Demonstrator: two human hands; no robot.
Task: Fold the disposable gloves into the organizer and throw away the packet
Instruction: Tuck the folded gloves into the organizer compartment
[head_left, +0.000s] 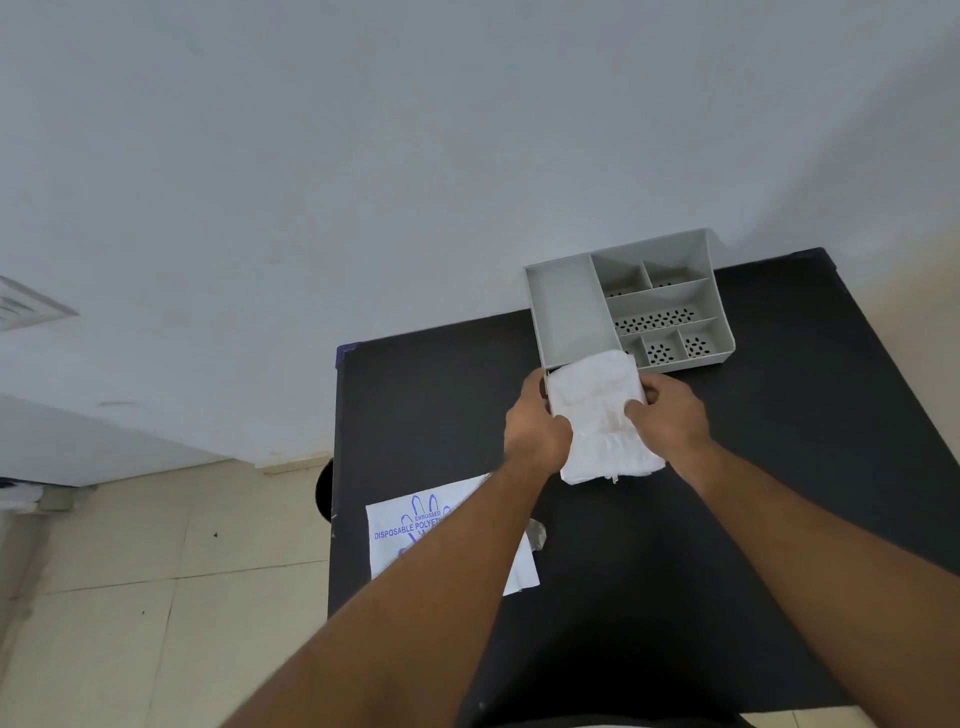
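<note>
A folded stack of white translucent disposable gloves (600, 415) is held over the black table (779, 441), just in front of the grey organizer (569, 312). My left hand (535, 421) grips the stack's left edge and my right hand (670, 415) grips its right edge. The far end of the stack overlaps the organizer's near rim, by the long left compartment. The white packet (410, 535) with blue "DISPOSABLE" print lies flat at the table's left front, partly hidden under my left forearm.
The organizer has several smaller perforated compartments on its right side and stands against the white wall. A small clear scrap (537, 535) lies beside the packet. Tiled floor shows left of the table's edge.
</note>
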